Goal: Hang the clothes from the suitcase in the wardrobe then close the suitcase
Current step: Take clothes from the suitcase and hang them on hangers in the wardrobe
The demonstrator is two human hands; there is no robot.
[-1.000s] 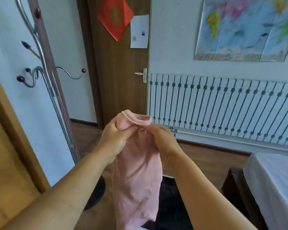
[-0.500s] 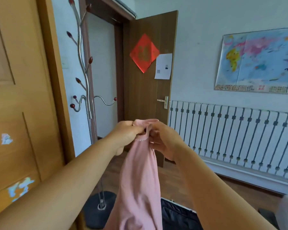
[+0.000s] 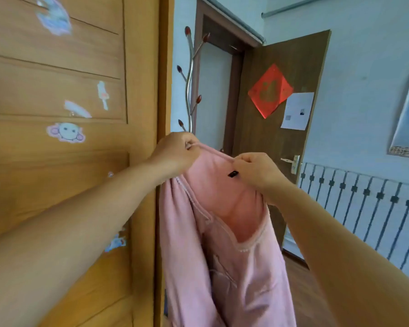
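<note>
A pink garment [image 3: 224, 246] hangs in front of me, held up by its neckline. My left hand [image 3: 176, 151] grips the neckline's left end and my right hand [image 3: 255, 169] grips its right end, stretching the opening wide. A small black tag shows inside the collar by my right hand. The wooden wardrobe door [image 3: 64, 138], shut and covered with stickers, fills the left side, just beside the garment. The suitcase is out of view.
A metal coat stand [image 3: 189, 83] with red-tipped hooks rises behind my left hand. A brown room door [image 3: 276, 128] stands open at the back with a red paper and a note on it. A white radiator cover [image 3: 368, 208] lines the right wall.
My view has swung left and up toward the wardrobe. My hands have moved apart, pulling the garment's neckline open, and have raised it higher.
</note>
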